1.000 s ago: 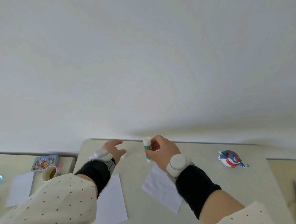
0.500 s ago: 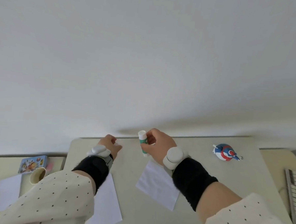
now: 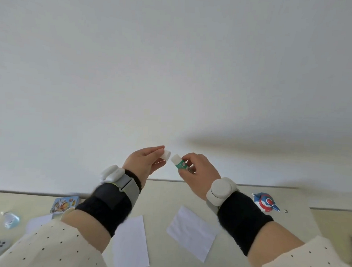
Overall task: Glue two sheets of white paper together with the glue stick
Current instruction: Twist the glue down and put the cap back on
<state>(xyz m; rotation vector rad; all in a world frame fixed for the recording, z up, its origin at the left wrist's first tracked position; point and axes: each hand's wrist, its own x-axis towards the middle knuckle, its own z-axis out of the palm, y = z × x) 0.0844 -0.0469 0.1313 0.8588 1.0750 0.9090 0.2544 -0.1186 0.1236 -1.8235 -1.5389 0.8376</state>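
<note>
pinching the small white plastic cap [image 3: 166, 154], left hand [image 3: 144, 164] faces right hand [image 3: 197, 172], gripping the green-labelled white glue stick [image 3: 179, 163].
both raised mid-frame; two white paper sheets [image 3: 191, 232] lie below on the beige table [image 3: 163, 196].

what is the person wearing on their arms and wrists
Both arms have cream sleeves dotted with small dark spots, pushed back from the wrists. Each forearm carries a wide black fabric band. The left wrist has a grey strap with an oblong white device; the right wrist has a round white puck-shaped device. No rings or gloves are visible.
</note>
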